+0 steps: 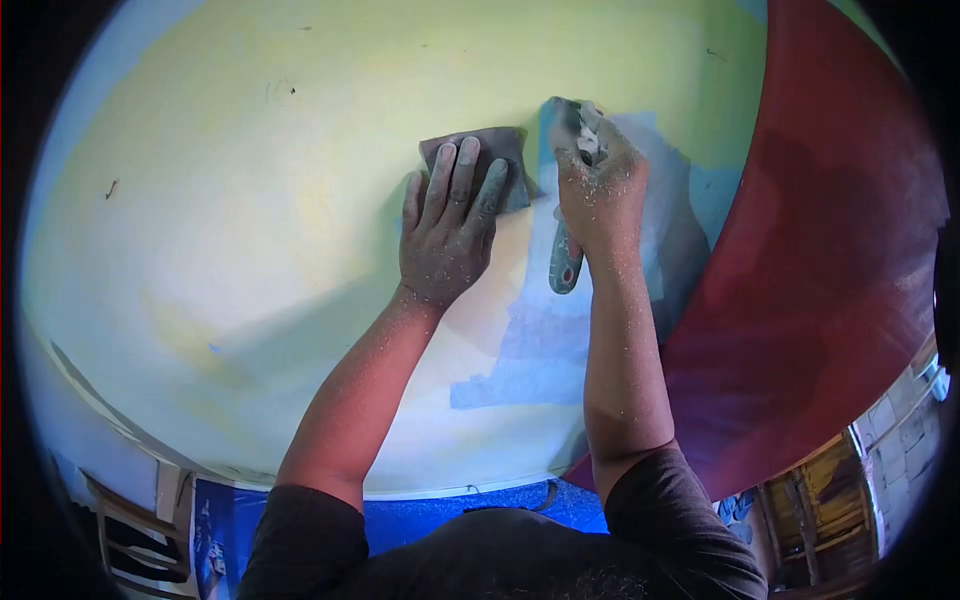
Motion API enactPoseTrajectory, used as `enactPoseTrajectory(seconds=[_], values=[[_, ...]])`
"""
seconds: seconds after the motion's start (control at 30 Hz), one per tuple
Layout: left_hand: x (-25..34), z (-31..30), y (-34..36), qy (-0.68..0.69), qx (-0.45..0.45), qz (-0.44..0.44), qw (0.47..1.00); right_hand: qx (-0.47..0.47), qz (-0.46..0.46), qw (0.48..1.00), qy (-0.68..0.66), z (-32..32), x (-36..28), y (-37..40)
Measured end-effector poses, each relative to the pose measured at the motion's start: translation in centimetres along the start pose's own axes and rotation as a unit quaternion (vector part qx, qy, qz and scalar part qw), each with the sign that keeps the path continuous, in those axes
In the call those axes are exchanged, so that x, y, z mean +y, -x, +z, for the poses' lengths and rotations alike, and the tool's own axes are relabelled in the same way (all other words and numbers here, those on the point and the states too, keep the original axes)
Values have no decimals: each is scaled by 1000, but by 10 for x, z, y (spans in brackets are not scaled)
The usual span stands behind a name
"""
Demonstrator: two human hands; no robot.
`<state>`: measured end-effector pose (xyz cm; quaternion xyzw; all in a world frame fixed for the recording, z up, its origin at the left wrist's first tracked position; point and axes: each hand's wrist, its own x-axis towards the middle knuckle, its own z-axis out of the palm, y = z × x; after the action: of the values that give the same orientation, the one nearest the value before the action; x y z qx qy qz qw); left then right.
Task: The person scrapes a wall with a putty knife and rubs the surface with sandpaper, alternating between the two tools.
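Observation:
My left hand (445,240) lies with fingers spread over a dark sheet of sandpaper (512,150), pressing it against the pale yellow wall (330,150). Just to its right, my right hand (607,190) is closed around a scraper (566,262). The scraper's dark handle, with a hole in its end, points downward below the fist. Its upper end is partly covered by my fingers, and a small whitish patch shows among them. Pale dust and flecks coat both hands and forearms. A light blue patch (530,350) of wall shows between and below my hands.
A dark red painted area (810,270) curves along the right side of the wall. Blue sheeting (400,520) shows below. At lower left stands a wooden chair or rack (140,530); at lower right is a wooden frame (820,510). Small nails or marks (111,188) dot the wall.

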<state>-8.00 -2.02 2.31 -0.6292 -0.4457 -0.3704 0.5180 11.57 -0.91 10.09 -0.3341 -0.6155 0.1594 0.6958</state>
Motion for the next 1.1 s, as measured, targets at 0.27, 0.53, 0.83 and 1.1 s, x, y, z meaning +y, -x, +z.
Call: enactPoseTrajectory(seconds=[0.27, 0.53, 0.83, 1.1], values=[[1, -3, -2, -2, 0, 1, 1000, -9, 11, 1000, -1, 1, -2, 3], [4, -9, -6, -24, 7, -3, 1000, -27, 16, 999, 10, -3, -16, 6], [2, -5, -3, -4, 0, -3, 1000, -16, 4, 1000, 11, 5, -10, 5], [1, -6, -3, -6, -9, -1, 1000, -5, -43, 999, 30, 4, -3, 7]])
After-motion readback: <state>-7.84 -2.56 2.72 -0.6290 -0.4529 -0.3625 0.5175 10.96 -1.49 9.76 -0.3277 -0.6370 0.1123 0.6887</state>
